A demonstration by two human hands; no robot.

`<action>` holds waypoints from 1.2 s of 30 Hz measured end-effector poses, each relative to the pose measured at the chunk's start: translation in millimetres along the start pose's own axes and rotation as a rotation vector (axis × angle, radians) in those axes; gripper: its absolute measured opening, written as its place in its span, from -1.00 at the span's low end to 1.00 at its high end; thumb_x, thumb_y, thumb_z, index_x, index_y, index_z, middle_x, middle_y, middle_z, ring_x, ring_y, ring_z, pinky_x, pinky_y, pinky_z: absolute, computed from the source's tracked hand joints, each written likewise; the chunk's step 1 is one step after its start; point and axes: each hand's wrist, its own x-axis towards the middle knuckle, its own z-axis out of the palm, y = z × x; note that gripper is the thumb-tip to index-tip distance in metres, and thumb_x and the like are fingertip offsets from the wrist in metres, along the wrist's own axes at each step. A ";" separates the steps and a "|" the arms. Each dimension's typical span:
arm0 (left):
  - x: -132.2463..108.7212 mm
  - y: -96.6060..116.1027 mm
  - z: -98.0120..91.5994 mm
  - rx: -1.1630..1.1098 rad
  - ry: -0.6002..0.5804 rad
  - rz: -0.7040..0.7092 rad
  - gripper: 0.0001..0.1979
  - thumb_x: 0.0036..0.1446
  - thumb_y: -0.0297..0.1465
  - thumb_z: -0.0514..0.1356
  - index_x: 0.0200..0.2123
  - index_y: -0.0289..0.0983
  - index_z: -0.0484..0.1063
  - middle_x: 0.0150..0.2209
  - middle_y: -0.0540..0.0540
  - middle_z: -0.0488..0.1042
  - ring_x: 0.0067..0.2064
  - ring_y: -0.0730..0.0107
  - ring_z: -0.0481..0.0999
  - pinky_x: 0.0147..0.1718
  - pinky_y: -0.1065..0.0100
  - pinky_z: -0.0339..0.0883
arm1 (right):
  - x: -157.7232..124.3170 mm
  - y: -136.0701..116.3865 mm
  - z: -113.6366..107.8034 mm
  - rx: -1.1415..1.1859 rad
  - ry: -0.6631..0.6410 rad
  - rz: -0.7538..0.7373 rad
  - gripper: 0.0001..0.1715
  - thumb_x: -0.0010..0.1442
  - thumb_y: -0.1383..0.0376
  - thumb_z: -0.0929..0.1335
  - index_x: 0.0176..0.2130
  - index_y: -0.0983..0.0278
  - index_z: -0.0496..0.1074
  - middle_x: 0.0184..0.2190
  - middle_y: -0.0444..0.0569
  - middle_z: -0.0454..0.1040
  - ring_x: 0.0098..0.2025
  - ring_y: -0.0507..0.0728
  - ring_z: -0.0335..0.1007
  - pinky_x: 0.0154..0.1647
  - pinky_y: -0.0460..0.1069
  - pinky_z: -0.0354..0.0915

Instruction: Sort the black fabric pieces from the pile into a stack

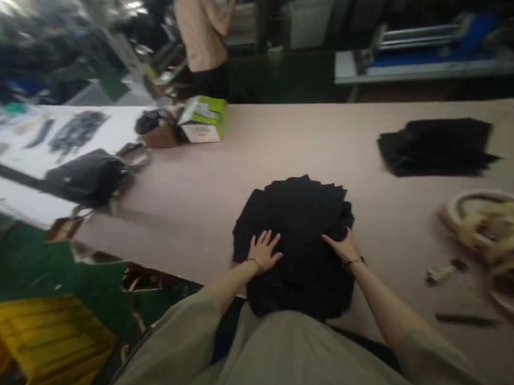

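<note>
Black fabric stack [298, 212], fanned and uneven, lies near my edge of the long beige table [280, 147]. My left hand [263, 250] and right hand [344, 246] press flat on top, fingers spread, gripping nothing (edges not yet squared); another black fabric pile [436, 146] sits well apart.

Fabric stack [298, 237] plain black; second fabric pile [438, 146] black too. Desk [258, 162] pale pinkish beige. Crate [39, 350] yellow. Floor [26, 266] green. Box [203, 118] white with lime green. Bag [85, 177] black. Coiled straps [500, 234] cream. Sleeves [186, 347] khaki.
</note>
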 end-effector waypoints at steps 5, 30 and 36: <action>-1.3 12.7 1.3 0.022 0.029 0.067 -0.39 0.29 -0.09 0.06 0.35 -0.06 0.08 0.42 -0.10 0.01 0.41 0.12 -0.07 0.33 -0.11 -0.25 | -35.2 46.2 2.9 0.100 0.208 0.101 -0.19 0.19 -0.06 0.23 -0.09 0.71 0.37 0.15 0.47 0.24 0.30 0.28 0.03 0.21 0.06 -0.03; 10.1 78.4 -19.6 -0.144 0.113 0.287 -0.67 0.20 -0.57 0.05 -0.08 -0.21 0.52 -0.07 -0.15 0.52 -0.07 0.30 0.53 -0.04 0.31 0.40 | -73.4 50.1 90.4 0.918 0.089 0.217 -0.56 -0.08 0.23 0.48 -0.17 0.31 0.47 -0.30 0.01 0.56 -0.24 0.14 0.50 -0.14 0.07 0.42; -7.2 90.9 19.1 -0.528 0.220 0.203 -0.67 0.06 -0.36 0.29 -0.08 -0.28 0.52 -0.10 -0.16 0.57 -0.05 0.22 0.54 0.02 0.21 0.39 | -89.1 19.2 81.2 0.996 -0.148 -0.151 -0.69 0.16 0.12 0.34 -0.23 0.27 0.54 -0.26 0.01 0.58 -0.18 0.15 0.50 -0.04 0.08 0.39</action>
